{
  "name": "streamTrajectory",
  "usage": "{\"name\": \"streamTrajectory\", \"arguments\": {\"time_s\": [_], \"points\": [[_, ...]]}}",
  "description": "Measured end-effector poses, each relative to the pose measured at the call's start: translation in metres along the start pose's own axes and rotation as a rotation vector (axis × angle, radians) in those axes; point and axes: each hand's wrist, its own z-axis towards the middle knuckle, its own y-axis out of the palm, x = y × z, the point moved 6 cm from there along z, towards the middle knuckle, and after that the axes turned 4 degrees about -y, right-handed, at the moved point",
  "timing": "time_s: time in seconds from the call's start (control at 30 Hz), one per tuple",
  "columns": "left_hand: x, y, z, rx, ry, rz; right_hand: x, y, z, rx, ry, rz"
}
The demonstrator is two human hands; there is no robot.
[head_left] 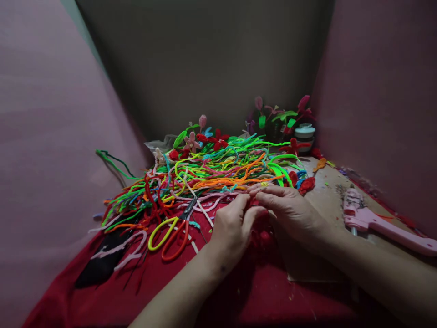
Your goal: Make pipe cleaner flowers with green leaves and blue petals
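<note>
I am watching a small yellow piece [264,184] that is showing at the fingertips of the right hand [295,212]. Below, a red fuzzy piece [262,236] is lying in shadow, or hanging; I cannot tell which. The left hand [230,228] is meeting the right one, both with bent fingers drawn close together. What they are pinching is hidden, so I cannot tell how closed the grip is. For good work, I am judging, one hand should be steadying while the other makes small, gentle turns, without crushing the fuzz.

Around them, a brown board [327,187] and a red cloth [112,305] are carrying a heap of coloured fuzzy stems [218,171], scissors [185,221] and pink pliers [378,224]. The room is looking dim, with pinkish walls [61,136] standing at both sides.
</note>
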Motion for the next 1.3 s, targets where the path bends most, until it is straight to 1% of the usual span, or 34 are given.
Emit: {"name": "streamTrajectory", "arguments": {"time_s": [0.03, 0.07, 0.1, 0.13, 0.2, 0.27, 0.4, 0.47, 0.5, 0.53, 0.57, 0.6, 0.63, 0.7, 0.73, 0.77, 0.8, 0.83, 0.87, 0.9, 0.97, 1.03, 1.1, 1.17, 1.23, 1.3], "points": [[0.002, -0.001, -0.001, 0.04, 0.048, 0.057, 0.0, 0.0, 0.0, 0.012, -0.008, -0.024], [0.003, -0.001, -0.002, 0.048, 0.055, 0.067, -0.001, 0.0, -0.001, 0.021, -0.018, -0.048], [0.001, 0.0, -0.001, 0.036, 0.018, 0.036, -0.002, 0.0, -0.002, 0.021, -0.028, -0.068], [-0.003, 0.001, -0.001, 0.007, -0.054, -0.028, -0.003, 0.002, -0.003, 0.009, -0.033, -0.077], [-0.011, 0.005, 0.0, -0.074, -0.229, -0.216, -0.002, 0.007, -0.005, -0.054, -0.009, -0.064], [-0.015, 0.01, -0.001, -0.171, -0.357, -0.426, -0.001, 0.01, -0.007, -0.096, 0.031, -0.048], [-0.016, 0.021, -0.005, -0.408, -0.488, -0.804, -0.007, 0.007, -0.007, -0.074, -0.002, -0.079], [-0.016, 0.025, -0.008, -0.524, -0.538, -0.934, -0.008, 0.008, -0.006, -0.115, -0.015, -0.077], [-0.016, 0.027, -0.01, -0.56, -0.552, -0.958, -0.008, 0.008, -0.005, -0.129, -0.025, -0.075], [-0.017, 0.027, -0.01, -0.571, -0.554, -0.941, -0.008, 0.007, -0.004, -0.126, -0.037, -0.077], [-0.018, 0.026, -0.009, -0.549, -0.534, -0.869, -0.008, 0.005, -0.004, -0.107, -0.047, -0.08], [-0.02, 0.023, -0.007, -0.48, -0.482, -0.743, -0.007, 0.003, -0.003, -0.077, -0.055, -0.08], [-0.02, 0.017, -0.004, -0.376, -0.395, -0.579, -0.006, 0.001, -0.003, -0.049, -0.057, -0.079], [-0.014, 0.005, -0.001, -0.152, -0.161, -0.221, -0.004, -0.001, -0.004, -0.006, -0.043, -0.083], [-0.009, 0.001, -0.001, -0.07, -0.049, -0.074, -0.003, -0.001, -0.005, 0.006, -0.038, -0.093], [-0.005, 0.0, -0.003, -0.019, 0.035, 0.033, -0.004, 0.0, -0.005, 0.01, -0.04, -0.107], [-0.002, 0.0, -0.004, 0.0, 0.075, 0.095, -0.005, 0.001, -0.006, 0.007, -0.046, -0.124], [-0.002, 0.001, -0.005, 0.0, 0.07, 0.111, -0.006, 0.002, -0.007, -0.002, -0.05, -0.139], [-0.004, 0.001, -0.005, -0.011, 0.021, 0.083, -0.007, 0.004, -0.007, -0.014, -0.047, -0.147], [-0.007, 0.002, -0.004, -0.034, -0.057, 0.019, -0.007, 0.005, -0.008, -0.035, -0.035, -0.147], [-0.012, 0.005, -0.004, -0.104, -0.229, -0.172, -0.007, 0.008, -0.008, -0.082, -0.013, -0.134], [-0.013, 0.01, -0.003, -0.181, -0.34, -0.37, -0.008, 0.01, -0.008, -0.122, -0.026, -0.118], [-0.013, 0.013, -0.003, -0.243, -0.391, -0.544, -0.009, 0.009, -0.007, -0.139, -0.053, -0.105], [-0.015, 0.017, -0.004, -0.32, -0.439, -0.696, -0.006, 0.006, -0.006, -0.133, -0.045, -0.096], [-0.017, 0.021, -0.005, -0.406, -0.485, -0.819, -0.002, 0.004, -0.005, -0.121, -0.021, -0.082], [-0.017, 0.024, -0.007, -0.486, -0.501, -0.911, -0.001, 0.003, -0.005, -0.127, -0.015, -0.044]]}}
